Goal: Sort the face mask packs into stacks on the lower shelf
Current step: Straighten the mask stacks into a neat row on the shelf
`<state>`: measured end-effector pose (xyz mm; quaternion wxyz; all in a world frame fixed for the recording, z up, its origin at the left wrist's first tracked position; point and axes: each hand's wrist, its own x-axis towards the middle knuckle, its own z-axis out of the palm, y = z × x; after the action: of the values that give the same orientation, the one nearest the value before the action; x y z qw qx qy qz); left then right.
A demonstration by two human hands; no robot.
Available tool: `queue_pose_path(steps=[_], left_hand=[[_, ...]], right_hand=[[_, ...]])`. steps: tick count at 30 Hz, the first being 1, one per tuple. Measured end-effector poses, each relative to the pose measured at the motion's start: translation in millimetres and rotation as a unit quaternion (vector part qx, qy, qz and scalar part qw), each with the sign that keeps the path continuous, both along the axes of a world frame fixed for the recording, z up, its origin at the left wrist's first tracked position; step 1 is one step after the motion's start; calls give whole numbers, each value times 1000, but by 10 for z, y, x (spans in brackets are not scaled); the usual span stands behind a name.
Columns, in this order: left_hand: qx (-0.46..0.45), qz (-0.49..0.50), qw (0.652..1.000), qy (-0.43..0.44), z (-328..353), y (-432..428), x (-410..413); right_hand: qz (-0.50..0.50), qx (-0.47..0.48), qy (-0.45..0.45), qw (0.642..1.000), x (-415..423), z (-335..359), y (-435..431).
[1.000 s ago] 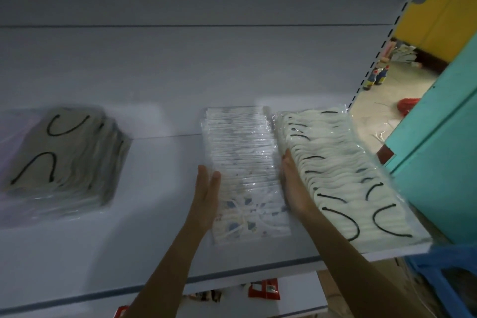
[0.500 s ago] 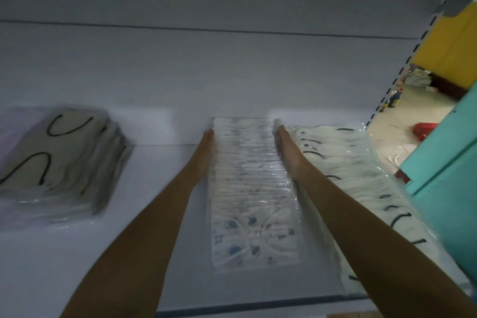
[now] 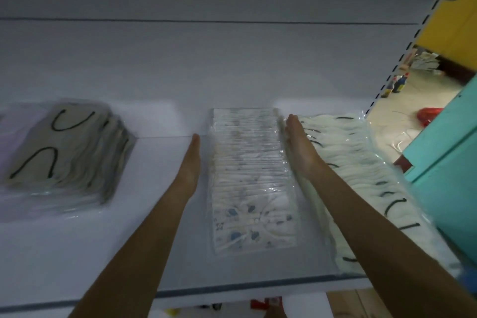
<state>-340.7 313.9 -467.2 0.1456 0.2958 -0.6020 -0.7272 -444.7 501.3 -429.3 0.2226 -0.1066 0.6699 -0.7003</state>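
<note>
White plastic-wrapped mask packs with a pale blue print lie fanned in a long row, the printed stack (image 3: 250, 175), running from near to far down the middle of the shelf (image 3: 160, 240). Both hands are flat, with fingers straight and together, set on edge like two guides. The left hand (image 3: 191, 162) stands just beside the row's left side, and whether it touches the wrapping cannot be told. The right hand (image 3: 299, 144) is wedged between this row and the cream stack (image 3: 361, 162) of black-looped masks on the right, pressing against the row's far right edge. Well apart on the left sits the grey stack (image 3: 64, 152), its packs slumped and overlapping. Neither hand holds a pack. By my reading the sorting is largely done: three kinds lie in three separate groups with no loose packs in sight. What seems left is squaring up, since the middle row is spread out rather than piled, and the grey and cream groups look untidy. A turquoise panel (image 3: 444, 162) stands beyond the shelf's right end.
</note>
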Motion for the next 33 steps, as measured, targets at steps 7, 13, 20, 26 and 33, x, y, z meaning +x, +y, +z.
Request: queue_pose_path(steps=[7, 13, 20, 26, 33], left_hand=[[-13, -40, 999, -10, -163, 341, 507], [-40, -87, 994, -42, -507, 304, 466], [-67, -43, 996, -37, -178, 455, 546], [-126, -50, 989, -52, 85, 462, 789], [-210, -64, 976, -11, 651, 212, 1420]], right_hand=[[-40, 12, 52, 998, 744, -155, 273], [-94, 56, 57, 992, 905, -252, 305], [-93, 87, 67, 990, 899, -201, 336], [-71, 125, 103, 984, 962, 8, 432], [5, 135, 123, 983, 1492, 392, -3]])
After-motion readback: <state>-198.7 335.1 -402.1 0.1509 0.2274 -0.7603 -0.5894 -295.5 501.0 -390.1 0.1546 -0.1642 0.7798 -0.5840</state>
